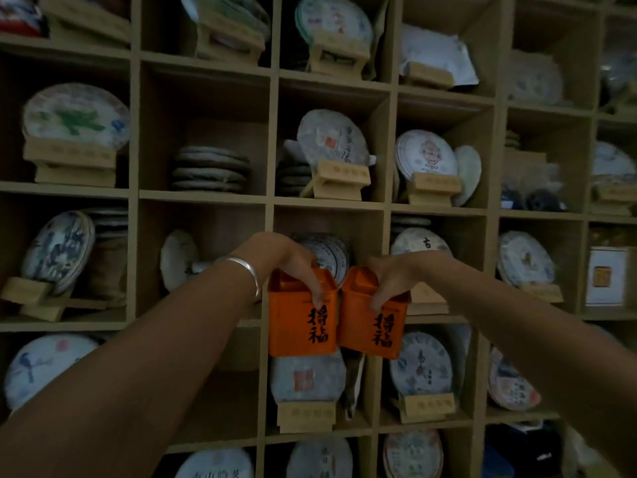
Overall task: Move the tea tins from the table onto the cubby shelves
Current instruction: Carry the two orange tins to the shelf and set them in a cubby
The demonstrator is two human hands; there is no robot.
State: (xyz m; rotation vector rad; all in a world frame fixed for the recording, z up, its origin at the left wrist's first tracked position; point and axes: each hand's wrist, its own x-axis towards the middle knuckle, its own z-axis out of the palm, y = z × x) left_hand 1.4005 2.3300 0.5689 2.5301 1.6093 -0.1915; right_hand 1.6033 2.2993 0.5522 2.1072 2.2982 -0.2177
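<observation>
Two orange square tea tins with black characters hang side by side in front of the cubby shelves. My left hand, a silver bangle on its wrist, grips the left tin by its top. My right hand grips the right tin the same way. The tins nearly touch. Both are held in the air at the front of a middle cubby that holds a wrapped tea cake. The table is out of view.
The wooden cubby grid fills the view. Most cubbies hold round paper-wrapped tea cakes on small wooden stands. One cubby holds a flat stack of cakes. A white box stands in a cubby at the right.
</observation>
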